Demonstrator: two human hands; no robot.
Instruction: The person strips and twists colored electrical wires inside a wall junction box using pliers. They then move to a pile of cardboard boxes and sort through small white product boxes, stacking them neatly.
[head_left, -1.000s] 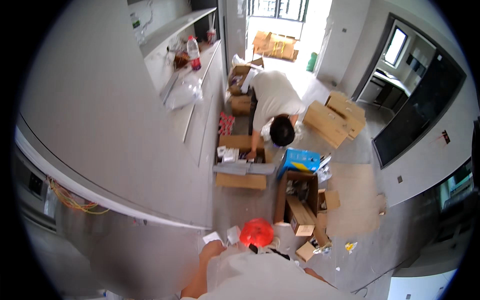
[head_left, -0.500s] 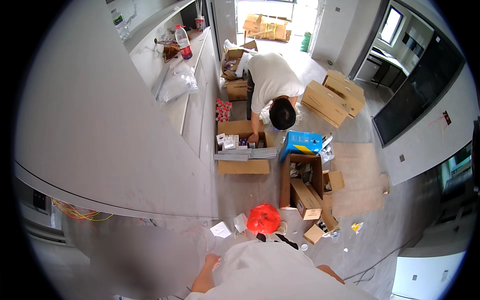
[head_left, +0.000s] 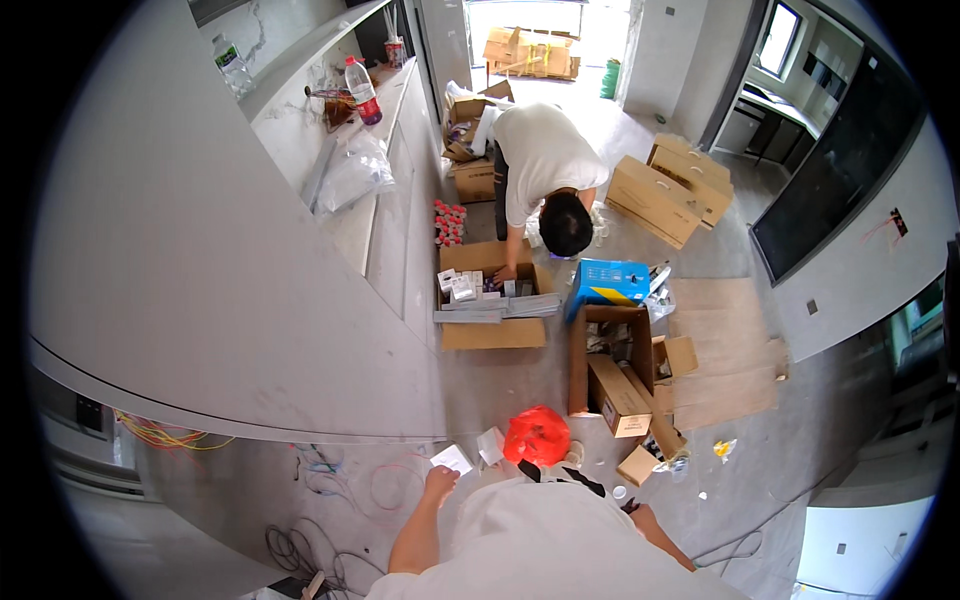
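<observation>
Where left grip [head_left: 440, 483] ends, white box [head_left: 452, 458], just beyond

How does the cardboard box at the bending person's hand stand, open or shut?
Open: the cardboard box has its near flap folded outward, and small white boxes show inside it.

1. The dark thing [head_left: 629, 506] at the person's right grip [head_left: 643, 517] is too small to tell.
2. Whether the left grip [head_left: 440, 483] touches the white box [head_left: 453, 460] beside it cannot be made out.
3. Contents of the red bag [head_left: 537, 437] are hidden.
4. Fingertips of a co-worker's grip [head_left: 506, 274] are lost among small boxes [head_left: 462, 288].
5. The lower edge cuts off the person's white shirt [head_left: 560, 545].
</observation>
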